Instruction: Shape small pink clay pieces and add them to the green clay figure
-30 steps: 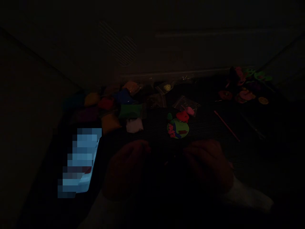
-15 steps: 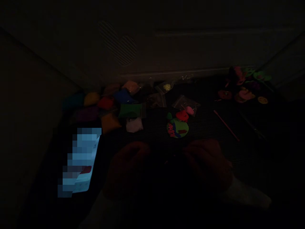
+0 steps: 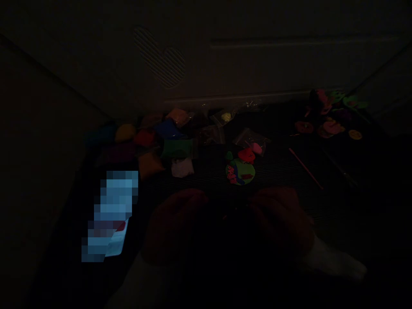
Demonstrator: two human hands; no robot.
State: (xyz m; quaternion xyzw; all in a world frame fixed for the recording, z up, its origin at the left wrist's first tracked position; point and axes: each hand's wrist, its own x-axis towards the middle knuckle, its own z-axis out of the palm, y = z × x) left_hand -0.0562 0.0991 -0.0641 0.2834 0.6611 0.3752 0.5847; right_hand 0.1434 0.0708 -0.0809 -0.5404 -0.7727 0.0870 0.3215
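Observation:
In the dim light my left hand (image 3: 174, 221) is closed, thumb and fingertips pinched together toward the middle. Opposite it, my right hand (image 3: 281, 219) is also pinched, with a tiny light speck at its fingertips. What either pinch holds is too dark to make out. Small crumbs (image 3: 225, 216) lie between the two hands. Just beyond them rests a round green clay piece (image 3: 247, 166) bearing a blue strip, pink bits and a brownish-red bar. A red clay shape (image 3: 246, 155) and a dark green lump (image 3: 228, 156) touch its far edge.
A lit phone (image 3: 116, 248), partly blurred out, lies at left. Several bags of coloured clay, among them a green one (image 3: 177, 148) and a white one (image 3: 182, 167), sit behind it. Right are a pink stick (image 3: 305, 168), a thin tool (image 3: 344, 171) and clay figures (image 3: 333, 127).
My left fingertips have shifted slightly right and closed together more. My right fingers have barely moved. The clay piece stays put; the view has shifted a little.

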